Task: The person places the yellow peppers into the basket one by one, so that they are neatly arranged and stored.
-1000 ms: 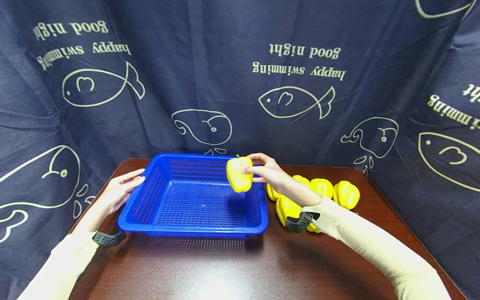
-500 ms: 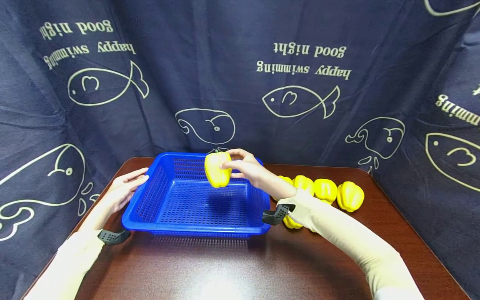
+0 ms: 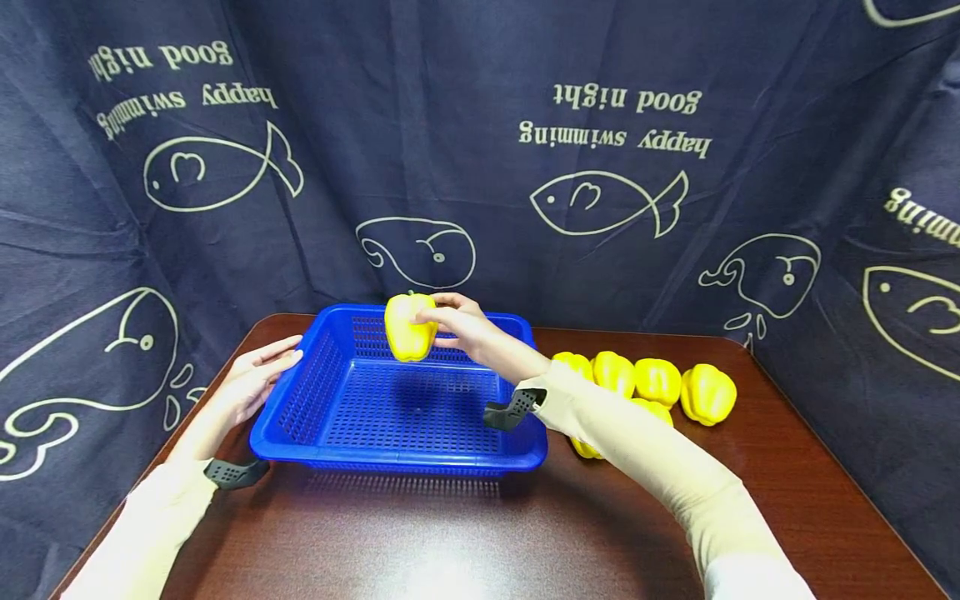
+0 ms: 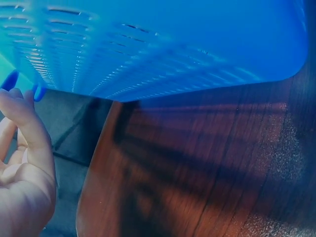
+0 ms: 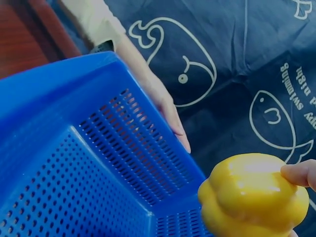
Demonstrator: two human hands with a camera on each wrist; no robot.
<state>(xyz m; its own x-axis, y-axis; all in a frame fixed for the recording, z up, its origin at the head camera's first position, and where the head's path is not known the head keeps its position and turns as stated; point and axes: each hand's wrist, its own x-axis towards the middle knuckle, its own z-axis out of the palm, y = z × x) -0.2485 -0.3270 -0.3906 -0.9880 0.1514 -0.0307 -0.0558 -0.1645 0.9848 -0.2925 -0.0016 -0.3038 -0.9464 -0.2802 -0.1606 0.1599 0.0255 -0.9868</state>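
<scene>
High over the back of the blue plastic basket [image 3: 397,457], a yellow bell pepper [image 3: 410,327] with a green stem is held by my right hand [image 3: 463,325]. The right wrist view shows the thumb pressing the glossy side of the pepper [image 5: 254,195]; most other fingers are hidden there. My left hand [image 3: 258,375] holds the left rim of the basket from outside, its fingertips right at the edge. In the left wrist view the bent fingers of that hand [image 4: 27,148] meet the blue rim beside the basket's perforated wall [image 4: 123,54].
Several more yellow bell peppers [image 3: 708,394] lie grouped on the brown wooden table [image 3: 600,533] right of the basket, partly hidden by the right sleeve [image 3: 637,450]. A dark blue printed curtain [image 3: 465,167] closes off the back and sides.
My right hand has carried the bell pepper leftward and slightly up, from the basket's right side toward its back middle. My left hand stays at the left rim.
</scene>
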